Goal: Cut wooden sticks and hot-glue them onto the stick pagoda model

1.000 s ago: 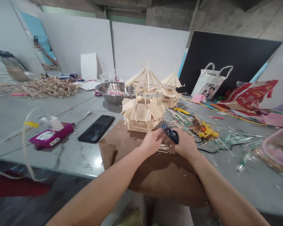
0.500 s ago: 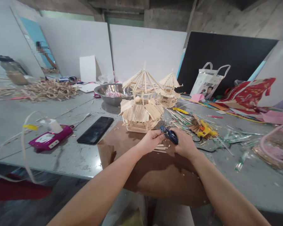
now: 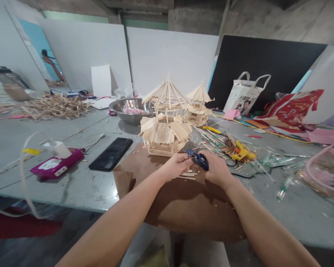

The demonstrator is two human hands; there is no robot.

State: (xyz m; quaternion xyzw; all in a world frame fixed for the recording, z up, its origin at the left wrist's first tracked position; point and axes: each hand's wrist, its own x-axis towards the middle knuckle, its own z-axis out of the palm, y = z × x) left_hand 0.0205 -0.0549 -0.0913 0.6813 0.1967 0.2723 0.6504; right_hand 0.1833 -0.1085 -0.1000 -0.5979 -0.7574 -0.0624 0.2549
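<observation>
Right hand (image 3: 217, 168) with fingers wrapped round blue pliers (image 3: 202, 161); left hand (image 3: 178, 165) with fingers drawn narrow at tool's head, anything between them too small to tell; both above brown cardboard (image 3: 189, 211) overhanging front edge of counter (image 3: 269, 211); loose sticks (image 3: 187, 177) just below; stick pavilion (image 3: 165, 133) at cardboard's far edge; phone (image 3: 110, 154) just beside cardboard's left edge, set back from counter's front edge; yellow glue gun (image 3: 243, 151) crowding right.
</observation>
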